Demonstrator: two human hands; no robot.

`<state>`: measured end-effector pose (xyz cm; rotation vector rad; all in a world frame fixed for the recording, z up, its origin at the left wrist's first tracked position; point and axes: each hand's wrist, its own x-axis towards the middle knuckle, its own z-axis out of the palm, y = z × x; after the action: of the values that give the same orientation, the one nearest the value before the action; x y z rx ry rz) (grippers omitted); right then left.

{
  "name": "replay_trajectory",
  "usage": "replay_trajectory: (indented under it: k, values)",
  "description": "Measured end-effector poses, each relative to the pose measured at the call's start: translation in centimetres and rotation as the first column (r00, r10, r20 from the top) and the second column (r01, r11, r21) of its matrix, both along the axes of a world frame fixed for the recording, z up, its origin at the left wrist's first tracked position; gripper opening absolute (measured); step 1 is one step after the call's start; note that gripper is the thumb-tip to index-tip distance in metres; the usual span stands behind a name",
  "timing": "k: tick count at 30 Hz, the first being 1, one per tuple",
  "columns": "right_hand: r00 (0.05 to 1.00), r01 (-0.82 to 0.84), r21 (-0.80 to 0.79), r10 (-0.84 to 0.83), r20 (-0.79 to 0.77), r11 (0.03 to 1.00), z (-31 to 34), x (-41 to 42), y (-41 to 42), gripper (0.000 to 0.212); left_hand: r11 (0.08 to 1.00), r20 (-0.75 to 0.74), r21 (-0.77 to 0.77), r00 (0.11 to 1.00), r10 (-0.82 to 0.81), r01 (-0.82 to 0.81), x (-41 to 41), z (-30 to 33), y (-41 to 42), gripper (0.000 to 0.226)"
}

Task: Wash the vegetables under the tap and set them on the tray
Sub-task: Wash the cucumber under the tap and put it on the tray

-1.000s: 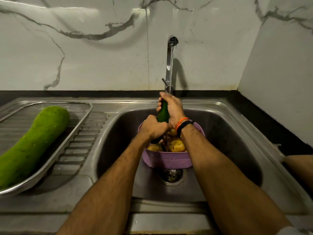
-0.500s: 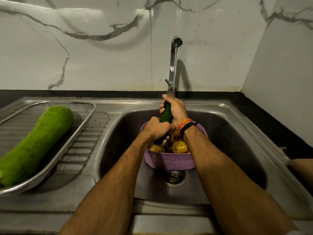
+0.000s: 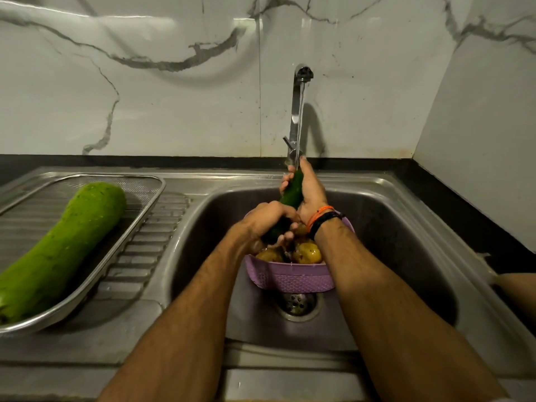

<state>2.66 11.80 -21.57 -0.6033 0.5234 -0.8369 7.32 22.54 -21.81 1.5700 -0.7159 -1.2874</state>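
Left hand [image 3: 268, 220] gripping lower end, right hand [image 3: 309, 191] wrapped round upper end of one dark green cucumber [image 3: 293, 191] under running steel tap [image 3: 298, 111]. Wet, likely slippery, stiff: best held at both ends. Below, lilac plastic basket [image 3: 290, 277] with at least two yellowish potatoes [image 3: 307, 252]. One pale green bottle gourd [image 3: 61, 248], probably heavy, on steel tray [image 3: 139, 224].

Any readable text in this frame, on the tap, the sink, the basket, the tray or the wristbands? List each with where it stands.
None: no word, label, brand or number shows.
Tap: bare metal.
Sink: no stamp.
Purple basket: woven pattern only.
Tray: mesh only.
Wristbands by the right hand: plain.
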Motion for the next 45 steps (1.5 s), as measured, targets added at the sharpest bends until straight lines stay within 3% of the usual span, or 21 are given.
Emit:
replay_trajectory:
  k: [1,3,5,6,7,9,12,15,17,19,23,26,28,32,35,38,40,42,45]
  values:
    - [1.000,0.011,-0.032,-0.012,-0.028,0.999,0.1,0.0,0.0,0.030,1.000,0.025,-0.013,1.000,0.004,-0.004,-0.2,0.0,-0.1,0.011]
    - [0.977,0.057,-0.186,-0.093,-0.191,0.981,-0.1,0.1,0.1,0.028,0.998,0.274,-0.027,0.959,0.068,-0.063,-0.5,-0.3,-0.6,0.013]
    - [0.905,0.091,-0.351,-0.225,-0.362,0.932,-0.6,0.6,0.1,0.027,0.995,0.614,-0.026,0.784,0.090,-0.094,-0.8,-0.6,-0.6,0.016]
    - [0.871,0.110,-0.396,-0.280,-0.403,0.912,-0.7,0.9,0.1,0.025,0.994,0.716,-0.035,0.692,0.095,-0.101,-1.0,-0.6,-0.5,0.016]
    - [0.854,0.130,-0.413,-0.314,-0.416,0.902,-0.7,1.2,0.1,0.023,0.994,0.774,-0.049,0.625,0.102,-0.101,-1.2,-0.5,-0.3,0.016]
    - [0.860,0.150,-0.397,-0.318,-0.399,0.905,-0.6,1.6,0.0,0.021,0.992,0.809,-0.078,0.574,0.122,-0.102,-1.2,-0.6,-0.3,0.016]
    - [0.934,0.116,-0.277,-0.199,-0.296,0.954,-0.1,1.4,0.2,0.024,0.993,0.743,-0.060,0.660,0.110,-0.099,-0.5,-0.7,-0.3,0.016]
    - [0.983,0.024,-0.122,-0.046,-0.177,0.992,0.1,0.8,0.2,0.022,0.998,0.523,-0.005,0.850,0.057,-0.064,0.0,-0.4,0.0,0.017]
    - [0.988,0.011,-0.122,-0.030,-0.155,0.992,0.0,0.7,0.4,0.017,0.999,0.368,0.001,0.929,0.047,-0.051,0.2,-0.5,0.1,0.011]
    - [0.972,0.059,-0.229,-0.108,-0.207,0.972,-0.1,1.0,0.5,0.016,0.997,0.371,-0.015,0.926,0.074,-0.074,0.2,-0.8,-0.2,0.011]
    - [0.814,0.152,-0.503,-0.397,-0.425,0.851,-0.3,1.4,0.9,0.027,0.995,0.660,-0.018,0.746,0.087,-0.100,-0.2,-1.1,-0.3,0.007]
    - [0.750,0.201,-0.636,-0.535,-0.390,0.745,-0.6,1.8,0.8,0.038,0.994,0.641,-0.016,0.762,0.094,-0.109,0.2,-1.0,-0.4,0.012]
    - [0.817,0.217,-0.588,-0.475,-0.328,0.779,-0.4,2.0,0.6,0.038,0.996,0.524,-0.006,0.849,0.076,-0.085,0.3,-0.8,-0.2,0.014]
    - [0.980,0.100,-0.317,-0.149,-0.135,0.943,-0.2,1.1,0.3,0.026,0.999,0.260,-0.015,0.965,0.044,-0.042,0.2,-0.3,0.7,0.007]
    - [0.992,0.061,-0.347,-0.094,-0.078,0.936,-0.4,1.0,0.3,0.018,0.998,0.169,-0.038,0.984,0.059,-0.053,0.0,-0.1,0.8,0.012]
    - [0.957,0.121,-0.492,-0.232,-0.173,0.862,-0.6,1.8,0.3,0.017,0.996,0.207,-0.028,0.975,0.085,-0.081,-0.1,-0.2,0.7,0.009]
    - [0.919,0.143,-0.487,-0.298,-0.257,0.862,-0.5,2.1,0.3,0.029,0.998,0.285,-0.019,0.956,0.067,-0.064,0.0,-0.4,0.7,0.007]
    - [0.932,0.140,-0.335,-0.238,-0.272,0.932,-0.3,1.9,0.0,0.042,0.999,0.302,-0.014,0.952,0.036,-0.033,0.1,-0.5,0.9,0.005]
    - [0.984,0.062,-0.155,-0.086,-0.153,0.986,-0.1,1.1,0.0,0.045,0.999,0.227,-0.027,0.973,0.035,-0.030,0.0,-0.3,1.1,0.012]
